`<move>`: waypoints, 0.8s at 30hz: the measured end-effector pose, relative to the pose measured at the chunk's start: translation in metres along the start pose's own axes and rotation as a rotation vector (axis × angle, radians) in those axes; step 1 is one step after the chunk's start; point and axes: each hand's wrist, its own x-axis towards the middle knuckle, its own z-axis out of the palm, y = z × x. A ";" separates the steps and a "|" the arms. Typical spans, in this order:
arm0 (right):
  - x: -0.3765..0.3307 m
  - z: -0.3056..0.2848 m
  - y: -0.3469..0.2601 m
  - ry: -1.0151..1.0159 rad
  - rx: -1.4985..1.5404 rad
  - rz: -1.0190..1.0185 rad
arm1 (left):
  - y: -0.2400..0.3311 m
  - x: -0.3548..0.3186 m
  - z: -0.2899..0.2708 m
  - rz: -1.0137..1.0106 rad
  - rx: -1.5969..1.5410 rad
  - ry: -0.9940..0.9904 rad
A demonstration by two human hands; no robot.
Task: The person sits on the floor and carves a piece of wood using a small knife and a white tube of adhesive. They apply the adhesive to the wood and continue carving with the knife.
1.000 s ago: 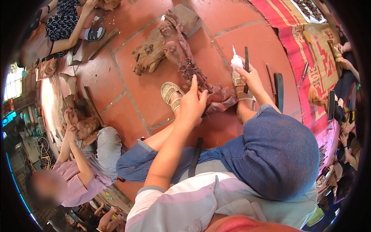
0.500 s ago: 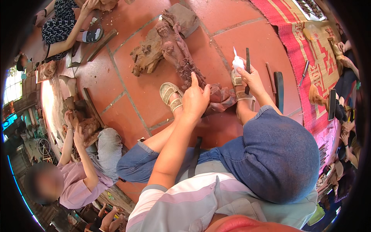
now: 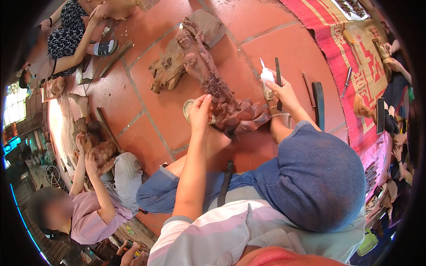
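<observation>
A reddish-brown wood carving (image 3: 212, 84) with figures and a rock-like base leans from between my feet toward the far side. Its upper part rests against a rough piece of wood (image 3: 167, 66). My left hand (image 3: 201, 111) is raised beside the carving's lower left, the fingertips drawn together in a pinch; whatever may be between them is too small to tell. To the right of the carving, my right hand (image 3: 285, 95) grips a small white bottle (image 3: 267, 75) with its thin nozzle pointing up. A dark, narrow strip (image 3: 278, 73) is also in that hand.
A grey block (image 3: 212, 31) stands behind the carving. Brown and black sticks (image 3: 319, 104) lie on the tiles to my right, near a red patterned mat (image 3: 328, 48). A pen-like tool (image 3: 347, 82) is on the mat. Other people (image 3: 95, 208) work at left and right.
My left hand has moved left, off the carving's lower part, and its pointing index finger has come to a pinch. The right hand with the bottle has shifted slightly left.
</observation>
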 end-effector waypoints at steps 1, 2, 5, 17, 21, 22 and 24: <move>-0.002 0.002 -0.003 -0.003 -0.009 0.000 | -0.001 0.001 0.001 -0.009 0.002 -0.020; -0.001 0.001 -0.003 -0.002 -0.015 -0.003 | -0.002 0.003 0.002 -0.018 0.003 -0.039; 0.000 -0.004 0.002 0.001 -0.017 -0.005 | 0.003 0.001 0.005 -0.071 -0.034 -0.094; 0.000 -0.003 0.003 -0.015 -0.011 0.013 | 0.008 0.004 0.007 -0.134 -0.090 -0.144; -0.002 0.001 -0.001 -0.027 -0.035 0.012 | 0.007 0.003 0.011 -0.104 -0.072 -0.121; -0.002 0.003 -0.001 -0.024 -0.032 -0.002 | 0.007 0.004 0.012 -0.102 -0.074 -0.116; -0.001 0.003 0.001 -0.026 -0.019 -0.005 | 0.007 0.003 0.014 -0.099 -0.076 -0.097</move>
